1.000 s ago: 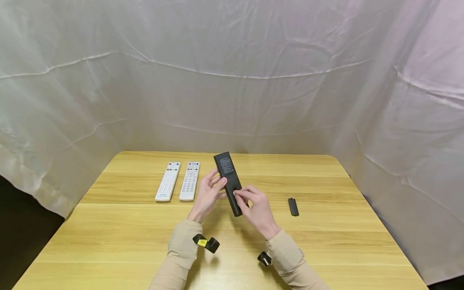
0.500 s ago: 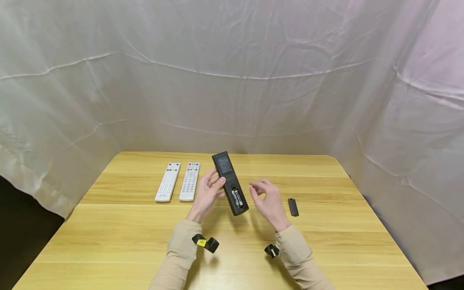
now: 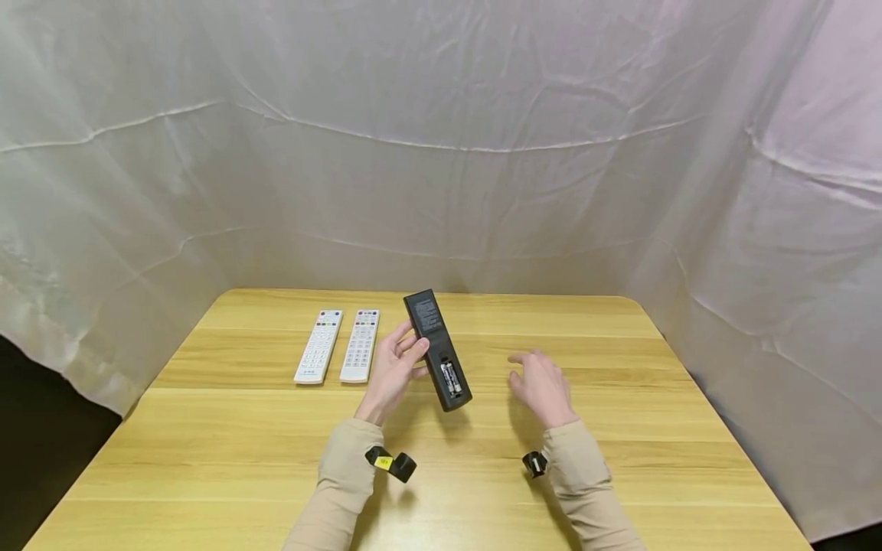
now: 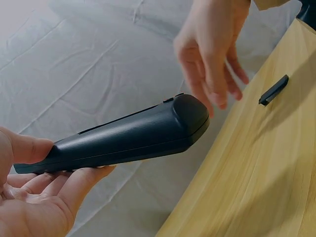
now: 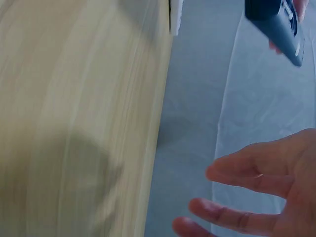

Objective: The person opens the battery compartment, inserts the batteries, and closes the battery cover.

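My left hand (image 3: 391,376) holds a black remote control (image 3: 434,333) above the table, its back facing up and its thumb along one side. Two batteries (image 3: 451,379) lie side by side in the uncovered compartment near the lower end. To the right, my right hand (image 3: 543,390) hovers over the table with loosely spread fingers and nothing in them. A small black battery cover (image 4: 273,91) lies on the wood in the left wrist view, just beyond that hand; in the head view the hand hides it.
Two white remote controls, one (image 3: 319,347) farther left and one (image 3: 360,347) beside my left hand, lie face up on the wooden table (image 3: 241,459). Pale grey fabric (image 3: 441,191) hangs around the table's back and sides.
My right hand has let go at the battery compartment and moved right, over the battery cover. Both batteries have come into view. My left hand holds the black remote control almost still.
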Tool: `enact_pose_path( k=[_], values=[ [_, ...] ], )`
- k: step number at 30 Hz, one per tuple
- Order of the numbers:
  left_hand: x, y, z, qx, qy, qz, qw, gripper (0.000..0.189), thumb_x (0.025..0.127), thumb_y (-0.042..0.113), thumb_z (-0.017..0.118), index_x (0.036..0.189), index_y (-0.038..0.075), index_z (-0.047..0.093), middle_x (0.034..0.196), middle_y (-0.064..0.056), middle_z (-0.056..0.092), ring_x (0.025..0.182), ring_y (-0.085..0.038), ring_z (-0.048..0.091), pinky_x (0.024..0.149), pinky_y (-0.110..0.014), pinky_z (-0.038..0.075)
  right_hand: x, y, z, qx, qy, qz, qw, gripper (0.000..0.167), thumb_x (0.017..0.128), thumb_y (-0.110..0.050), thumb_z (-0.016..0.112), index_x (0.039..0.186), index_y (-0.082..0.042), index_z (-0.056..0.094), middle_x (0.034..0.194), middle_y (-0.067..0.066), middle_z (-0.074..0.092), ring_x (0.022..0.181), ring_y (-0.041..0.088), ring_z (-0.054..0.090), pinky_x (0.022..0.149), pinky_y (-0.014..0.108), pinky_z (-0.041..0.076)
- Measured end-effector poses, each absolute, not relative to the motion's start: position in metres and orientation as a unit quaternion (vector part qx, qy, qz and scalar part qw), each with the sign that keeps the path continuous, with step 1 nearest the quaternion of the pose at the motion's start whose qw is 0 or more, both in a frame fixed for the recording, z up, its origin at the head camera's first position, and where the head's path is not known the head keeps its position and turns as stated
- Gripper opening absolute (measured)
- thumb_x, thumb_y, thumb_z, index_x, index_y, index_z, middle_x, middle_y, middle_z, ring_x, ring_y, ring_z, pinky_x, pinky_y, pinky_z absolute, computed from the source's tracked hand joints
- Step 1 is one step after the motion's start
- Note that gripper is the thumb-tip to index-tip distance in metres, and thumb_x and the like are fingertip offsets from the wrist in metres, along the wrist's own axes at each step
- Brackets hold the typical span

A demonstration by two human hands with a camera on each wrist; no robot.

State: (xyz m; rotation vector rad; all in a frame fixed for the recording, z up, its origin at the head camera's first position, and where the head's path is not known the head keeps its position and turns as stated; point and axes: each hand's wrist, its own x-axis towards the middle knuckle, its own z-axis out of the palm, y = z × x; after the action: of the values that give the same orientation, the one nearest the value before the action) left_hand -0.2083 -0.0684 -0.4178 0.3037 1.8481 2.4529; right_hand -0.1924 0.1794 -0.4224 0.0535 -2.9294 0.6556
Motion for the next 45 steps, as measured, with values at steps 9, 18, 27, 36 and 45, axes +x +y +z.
enact_pose_path(
  k=[9, 18, 27, 36, 45],
  values=[
    [-0.207, -0.068, -0.417, 0.095, 0.597, 0.796, 0.025, 0.054, 0.102, 0.002, 0.051, 0.154, 0.002, 0.035, 0.142, -0.033, 0.053, 0.107, -0.019, 0.071, 0.089, -0.040, 0.064, -0.197, 0.205, -0.430, -0.017, -0.980, 0.196, -0.008, 0.039, 0.096, -0.019, 0.061, 0.133, -0.009, 0.064, 0.143, 0.023, 0.056, 0.112, 0.048, 0.062, 0.083, 0.059, 0.058],
    [-0.208, -0.069, -0.417, 0.095, 0.598, 0.796, 0.026, 0.053, 0.102, 0.001, 0.051, 0.153, 0.001, 0.036, 0.141, -0.033, 0.054, 0.105, -0.019, 0.071, 0.088, -0.039, 0.064, -0.199, 0.217, -0.430, -0.034, -0.980, 0.192, -0.050, 0.042, 0.098, -0.020, 0.057, 0.139, -0.009, 0.059, 0.143, 0.030, 0.048, 0.119, 0.056, 0.054, 0.094, 0.068, 0.051],
    [-0.207, -0.069, -0.415, 0.092, 0.595, 0.798, 0.028, 0.054, 0.102, 0.002, 0.052, 0.153, 0.002, 0.035, 0.142, -0.032, 0.054, 0.103, -0.016, 0.071, 0.088, -0.039, 0.064, -0.198, 0.222, -0.434, -0.035, -0.977, 0.206, -0.050, 0.047, 0.093, -0.010, 0.056, 0.139, -0.005, 0.058, 0.139, 0.035, 0.046, 0.117, 0.056, 0.054, 0.094, 0.068, 0.051],
    [-0.207, -0.069, -0.415, 0.091, 0.595, 0.798, 0.031, 0.055, 0.103, 0.001, 0.051, 0.154, 0.001, 0.033, 0.142, -0.034, 0.053, 0.102, -0.015, 0.071, 0.086, -0.036, 0.065, -0.199, 0.224, -0.436, -0.044, -0.975, 0.210, -0.055, 0.054, 0.085, -0.004, 0.059, 0.139, -0.003, 0.057, 0.136, 0.037, 0.046, 0.115, 0.058, 0.054, 0.093, 0.067, 0.052],
    [-0.207, -0.070, -0.415, 0.093, 0.598, 0.795, 0.033, 0.054, 0.103, 0.002, 0.051, 0.154, 0.001, 0.034, 0.142, -0.033, 0.054, 0.101, -0.014, 0.072, 0.086, -0.037, 0.065, -0.202, 0.226, -0.440, -0.052, -0.973, 0.222, -0.046, 0.053, 0.082, 0.001, 0.057, 0.135, 0.002, 0.060, 0.132, 0.035, 0.051, 0.118, 0.057, 0.052, 0.099, 0.065, 0.049]
  ],
)
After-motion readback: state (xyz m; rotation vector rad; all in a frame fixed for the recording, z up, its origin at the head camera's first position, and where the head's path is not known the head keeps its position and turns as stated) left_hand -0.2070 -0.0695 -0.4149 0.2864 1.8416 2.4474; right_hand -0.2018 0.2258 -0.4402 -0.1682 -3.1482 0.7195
